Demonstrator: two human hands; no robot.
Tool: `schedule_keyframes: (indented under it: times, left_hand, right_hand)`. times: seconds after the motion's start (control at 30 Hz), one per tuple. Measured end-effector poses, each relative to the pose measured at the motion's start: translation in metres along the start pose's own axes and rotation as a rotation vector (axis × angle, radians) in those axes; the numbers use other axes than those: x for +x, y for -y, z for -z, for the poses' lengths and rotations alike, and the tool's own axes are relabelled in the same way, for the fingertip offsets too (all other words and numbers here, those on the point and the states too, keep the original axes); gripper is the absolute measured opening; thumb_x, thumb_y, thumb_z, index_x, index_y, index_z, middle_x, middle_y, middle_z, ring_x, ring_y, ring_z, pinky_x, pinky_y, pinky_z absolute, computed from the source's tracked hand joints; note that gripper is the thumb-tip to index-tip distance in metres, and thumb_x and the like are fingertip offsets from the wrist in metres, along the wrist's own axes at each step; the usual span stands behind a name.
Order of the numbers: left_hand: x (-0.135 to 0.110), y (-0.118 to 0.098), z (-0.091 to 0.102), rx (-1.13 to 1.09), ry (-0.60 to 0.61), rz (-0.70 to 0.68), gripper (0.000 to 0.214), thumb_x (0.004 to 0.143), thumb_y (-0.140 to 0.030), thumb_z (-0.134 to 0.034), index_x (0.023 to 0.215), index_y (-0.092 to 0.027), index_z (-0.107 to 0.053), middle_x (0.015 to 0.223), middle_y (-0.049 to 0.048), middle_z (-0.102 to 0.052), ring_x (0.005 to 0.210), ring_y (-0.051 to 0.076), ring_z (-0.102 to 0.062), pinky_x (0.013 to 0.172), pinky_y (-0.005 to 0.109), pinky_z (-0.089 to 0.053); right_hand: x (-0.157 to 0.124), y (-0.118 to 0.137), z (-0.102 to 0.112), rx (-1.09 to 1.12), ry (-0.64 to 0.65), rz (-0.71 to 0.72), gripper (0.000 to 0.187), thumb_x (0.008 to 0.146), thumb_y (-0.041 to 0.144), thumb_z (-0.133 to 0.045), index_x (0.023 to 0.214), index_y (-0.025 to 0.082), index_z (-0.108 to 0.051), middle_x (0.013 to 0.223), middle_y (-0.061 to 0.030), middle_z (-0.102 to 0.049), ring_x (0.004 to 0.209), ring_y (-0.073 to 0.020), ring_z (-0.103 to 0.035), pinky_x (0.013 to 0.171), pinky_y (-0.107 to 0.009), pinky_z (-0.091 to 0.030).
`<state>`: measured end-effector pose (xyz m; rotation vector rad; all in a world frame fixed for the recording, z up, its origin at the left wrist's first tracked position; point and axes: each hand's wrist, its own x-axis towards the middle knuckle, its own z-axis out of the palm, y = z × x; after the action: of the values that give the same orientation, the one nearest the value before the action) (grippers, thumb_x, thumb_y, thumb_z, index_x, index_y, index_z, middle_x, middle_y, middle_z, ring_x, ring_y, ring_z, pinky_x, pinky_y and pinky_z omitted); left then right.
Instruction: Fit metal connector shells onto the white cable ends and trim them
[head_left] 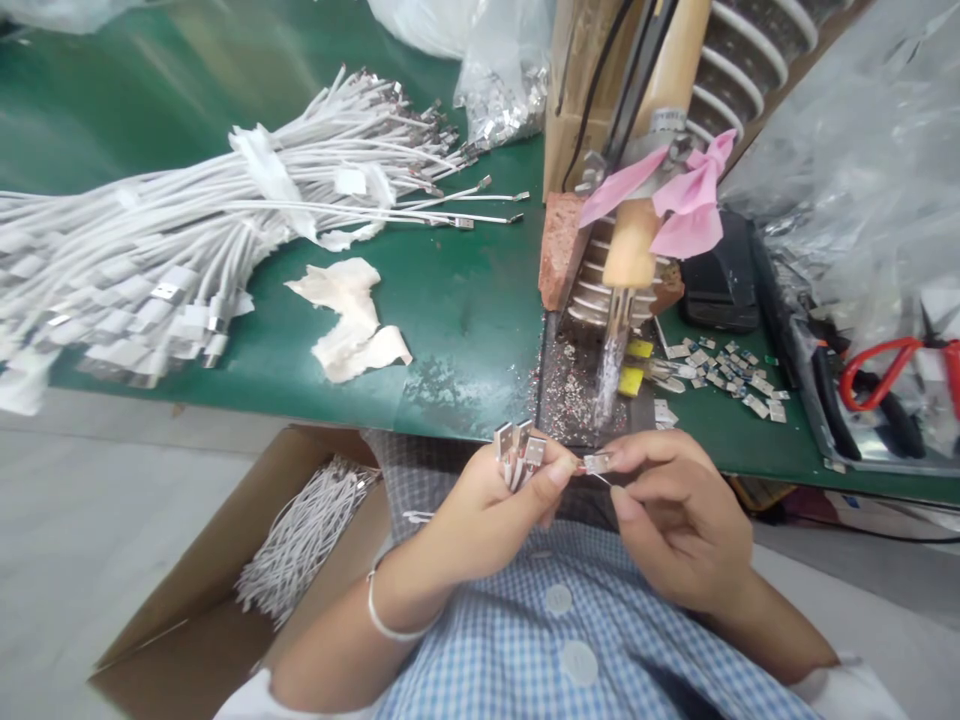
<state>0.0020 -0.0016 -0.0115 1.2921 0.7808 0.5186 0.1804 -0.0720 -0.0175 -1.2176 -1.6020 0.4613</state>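
Head view: left hand (480, 515) clenched round cluster of cable plugs (517, 445), metal ends poking up past thumb. Right hand (679, 525) pinches small metal piece (598, 462) between thumb and forefinger, touching left thumb tip; possibly connector shell, too small to tell. Both hands just off near edge of green table (450, 330), below soldering iron (630, 250) tip. Loose metal parts (727, 375) right of iron; white cable bundle (187, 230) far left; cardboard box (187, 620) under table edge.
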Motion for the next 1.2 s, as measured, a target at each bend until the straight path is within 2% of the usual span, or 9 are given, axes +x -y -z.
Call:
schedule_keyframes:
  times: [0.17, 0.37, 0.67, 1.0, 1.2]
  left_hand:
    - [0.002, -0.002, 0.0, -0.001, 0.014, -0.019, 0.037, 0.098, -0.039, -0.051, 0.068, -0.017, -0.053, 0.057, -0.0034, -0.048, 0.052, 0.009, -0.044, 0.052, 0.023, -0.036]
    - [0.007, -0.008, -0.002, 0.022, -0.01, -0.048, 0.023, 0.099, -0.029, -0.051, 0.079, -0.016, -0.055, 0.058, -0.0057, -0.047, 0.052, 0.008, -0.043, 0.051, 0.021, -0.035]
    - [0.01, -0.016, -0.004, 0.012, -0.038, -0.024, 0.026, 0.096, -0.038, -0.055, 0.082, -0.017, -0.056, 0.058, -0.0062, -0.046, 0.051, 0.009, -0.041, 0.051, 0.021, -0.037]
    - [0.006, -0.019, -0.005, 0.084, -0.083, -0.066, 0.019, 0.096, -0.03, -0.055, 0.082, -0.017, -0.056, 0.059, -0.0062, -0.047, 0.051, 0.008, -0.041, 0.052, 0.021, -0.037]
    - [0.004, -0.014, -0.006, 0.103, -0.108, -0.068, 0.02, 0.096, -0.034, -0.055, 0.085, -0.017, -0.059, 0.057, -0.0057, -0.047, 0.051, 0.01, -0.042, 0.052, 0.023, -0.038]
  right_hand:
    - [0.001, -0.001, -0.001, 0.003, -0.019, -0.012, 0.022, 0.079, 0.002, -0.057, 0.088, 0.022, -0.056, 0.094, -0.005, -0.062, 0.088, -0.0193, -0.065, 0.075, -0.034, -0.057]
    - [0.004, -0.004, -0.004, -0.028, -0.073, -0.016, 0.022, 0.08, 0.004, -0.059, 0.089, 0.023, -0.056, 0.092, -0.0045, -0.062, 0.085, -0.0201, -0.064, 0.073, -0.036, -0.056]
    - [0.009, -0.005, -0.006, -0.031, -0.122, 0.016, 0.022, 0.08, 0.004, -0.06, 0.09, 0.023, -0.057, 0.09, -0.0038, -0.061, 0.084, -0.0202, -0.063, 0.073, -0.038, -0.055]
    - [0.01, -0.005, -0.006, -0.05, -0.125, 0.035, 0.022, 0.08, 0.004, -0.062, 0.09, 0.022, -0.058, 0.09, -0.0036, -0.06, 0.082, -0.0193, -0.063, 0.073, -0.037, -0.055]
    - [0.01, -0.003, -0.006, -0.04, -0.109, 0.032, 0.021, 0.08, 0.003, -0.062, 0.09, 0.022, -0.058, 0.092, -0.0035, -0.06, 0.084, -0.0184, -0.062, 0.073, -0.035, -0.054]
